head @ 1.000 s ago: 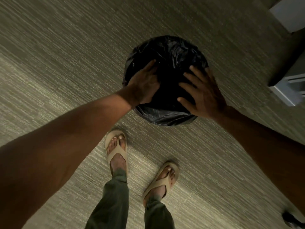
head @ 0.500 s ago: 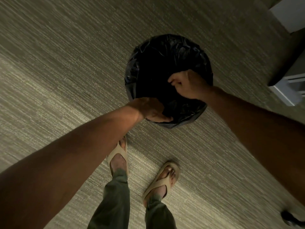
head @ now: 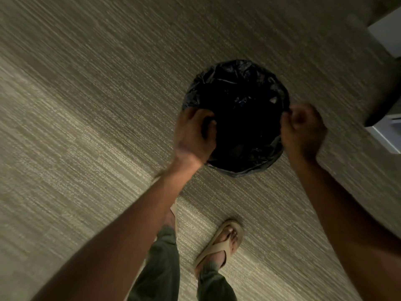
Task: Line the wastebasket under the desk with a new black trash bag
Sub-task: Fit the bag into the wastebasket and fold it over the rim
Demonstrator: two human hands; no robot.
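A round wastebasket stands on the carpet, wholly covered by a crinkled black trash bag whose plastic lines the dark inside and folds over the rim. My left hand curls over the rim on the left side, fingers closed on the bag's edge. On the right side, my right hand pinches the bag's edge at the rim. Both hands are blurred by motion. The basket's own wall is hidden under the plastic.
Striped grey-beige carpet lies all around. White furniture with a dark gap stands at the right edge, close to the basket. My feet in tan sandals and green trousers stand just below the basket.
Both hands left the inside of the bag and moved out to opposite sides of the rim, now gripping the bag's edge. The view shifted slightly.
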